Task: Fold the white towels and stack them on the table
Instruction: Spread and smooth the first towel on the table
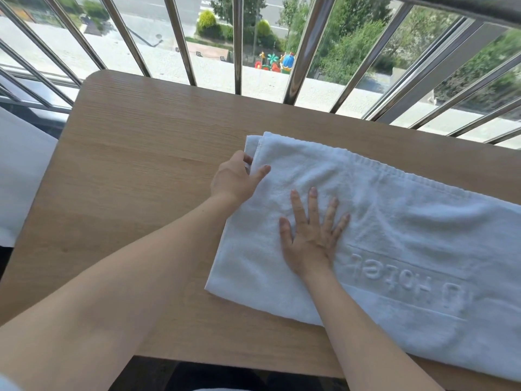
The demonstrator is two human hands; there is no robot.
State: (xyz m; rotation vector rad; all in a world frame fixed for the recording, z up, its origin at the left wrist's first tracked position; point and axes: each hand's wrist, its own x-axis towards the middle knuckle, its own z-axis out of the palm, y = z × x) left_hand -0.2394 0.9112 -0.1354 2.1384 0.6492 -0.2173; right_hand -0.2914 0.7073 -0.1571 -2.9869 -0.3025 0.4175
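A white towel [394, 221] with raised hotel lettering lies folded lengthwise on the wooden table [127, 165], running off the right edge of view. My left hand [235, 179] holds the towel's far left end, thumb on top and fingers tucked under the layered edge. My right hand [310, 235] presses flat on the towel with fingers spread, just right of the left hand.
A steel railing [239, 43] with slanted bars runs along the table's far edge, a street and trees beyond it. Something white [19, 176] lies left of the table. The left half of the tabletop is bare wood.
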